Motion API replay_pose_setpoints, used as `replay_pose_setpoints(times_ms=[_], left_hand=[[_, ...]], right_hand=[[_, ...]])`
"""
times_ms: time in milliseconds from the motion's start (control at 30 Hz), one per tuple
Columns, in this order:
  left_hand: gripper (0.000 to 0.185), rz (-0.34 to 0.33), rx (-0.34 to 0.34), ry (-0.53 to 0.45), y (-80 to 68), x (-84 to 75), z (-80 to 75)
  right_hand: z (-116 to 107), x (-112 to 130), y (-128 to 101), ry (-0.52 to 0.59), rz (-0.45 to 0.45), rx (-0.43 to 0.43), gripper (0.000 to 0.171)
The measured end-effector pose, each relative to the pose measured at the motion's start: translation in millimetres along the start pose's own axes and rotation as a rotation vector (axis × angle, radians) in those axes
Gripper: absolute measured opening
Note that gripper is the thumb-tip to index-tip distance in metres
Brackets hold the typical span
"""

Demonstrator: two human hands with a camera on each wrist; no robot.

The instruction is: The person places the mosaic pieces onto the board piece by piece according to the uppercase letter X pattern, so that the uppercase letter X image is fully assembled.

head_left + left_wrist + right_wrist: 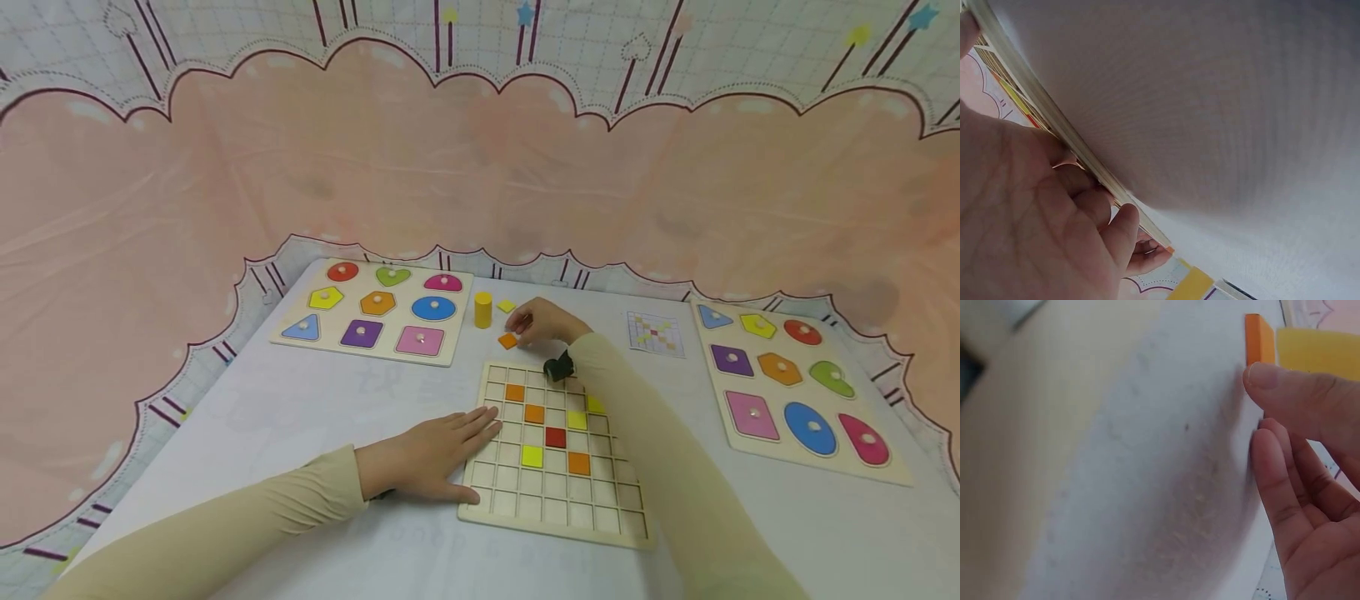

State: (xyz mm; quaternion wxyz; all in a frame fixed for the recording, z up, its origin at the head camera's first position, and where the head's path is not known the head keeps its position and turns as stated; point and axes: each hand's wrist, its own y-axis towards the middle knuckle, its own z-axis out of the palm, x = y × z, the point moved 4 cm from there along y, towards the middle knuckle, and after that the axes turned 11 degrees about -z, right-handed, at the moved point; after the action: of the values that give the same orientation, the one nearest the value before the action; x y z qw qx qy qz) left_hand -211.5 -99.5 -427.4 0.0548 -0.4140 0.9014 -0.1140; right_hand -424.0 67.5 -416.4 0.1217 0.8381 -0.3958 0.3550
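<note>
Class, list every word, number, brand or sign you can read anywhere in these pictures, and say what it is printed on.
None can be read.
The pattern card shows only a coloured grid, no legible writing.
The grid board, the two shape puzzle boards and the orange tile by the right hand carry no lettering.
Faint marks on the white table cover are too blurred to read.

Small orange square tile (508, 340), flat on the white table just beyond the wooden grid board (557, 517) (partly filled)

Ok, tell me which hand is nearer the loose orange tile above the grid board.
Right. The right hand is at the orange tile, fingers touching it. The left hand lies flat at the grid board's left edge, well away.
</note>
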Motion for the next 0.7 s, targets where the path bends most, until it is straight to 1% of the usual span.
replay_pose_setpoints(times_ms=[233, 367, 567, 700], left_hand=[[0.092, -0.001, -0.001, 0.005, 0.8, 0.3, 1.3], [0.092, -0.001, -0.004, 0.012, 1.6, 0.9, 2.6], [0.092, 0.002, -0.005, 0.018, 1.7, 1.2, 2.8], [0.092, 0.006, -0.009, 0.023, 1.4, 1.0, 2.8]], right_hand=[[3, 3, 0, -0.036, 0.021, 0.0, 0.026], [3, 5, -1, -0.058, 0.015, 0.001, 0.023], [0, 6, -5, -0.103, -0.027, 0.014, 0.019], [-4, 8, -12, -0.122, -0.086, 0.018, 0.018]])
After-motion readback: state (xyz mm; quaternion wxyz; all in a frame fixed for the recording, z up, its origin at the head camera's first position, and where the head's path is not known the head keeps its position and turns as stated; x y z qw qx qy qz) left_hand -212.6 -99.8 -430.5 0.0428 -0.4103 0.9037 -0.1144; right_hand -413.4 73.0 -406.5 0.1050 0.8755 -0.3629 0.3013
